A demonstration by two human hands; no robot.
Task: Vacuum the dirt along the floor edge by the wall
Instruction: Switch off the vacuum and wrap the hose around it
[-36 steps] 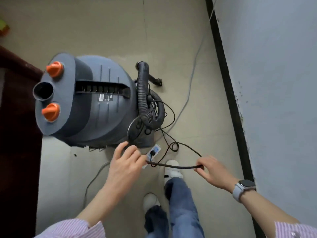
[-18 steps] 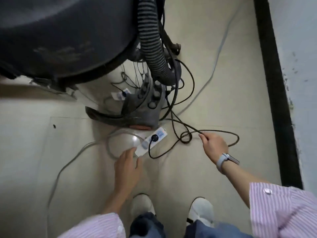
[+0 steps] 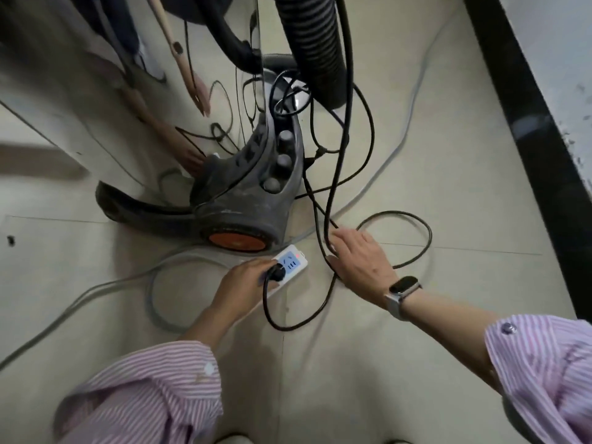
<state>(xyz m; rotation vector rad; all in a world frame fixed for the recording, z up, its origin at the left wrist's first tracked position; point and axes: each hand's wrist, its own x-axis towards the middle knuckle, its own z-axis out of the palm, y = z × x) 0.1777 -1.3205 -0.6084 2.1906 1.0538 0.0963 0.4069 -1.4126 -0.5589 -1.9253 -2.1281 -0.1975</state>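
The vacuum cleaner's grey wheeled base (image 3: 243,200) stands close in front of me, its shiny steel drum (image 3: 96,75) above and a black ribbed hose (image 3: 314,49) hanging down. A white power strip (image 3: 288,265) lies on the floor in front of the base. My left hand (image 3: 243,280) grips the black plug (image 3: 277,272) seated in the strip. My right hand (image 3: 358,261) rests on the floor over the vacuum's black power cord (image 3: 326,200), fingers curled around it. The cord loops across the tiles on both sides of that hand.
A grey cable (image 3: 153,283) coils on the tiles left of the strip and runs off both ways. The black skirting board (image 3: 528,139) and the pale wall (image 3: 560,43) run along the right. A small dark speck (image 3: 11,240) lies on the floor at far left.
I have crouched much closer to the floor. My left hand moved from beside the power strip onto the plug. My right hand slid along the cord toward the vacuum base.
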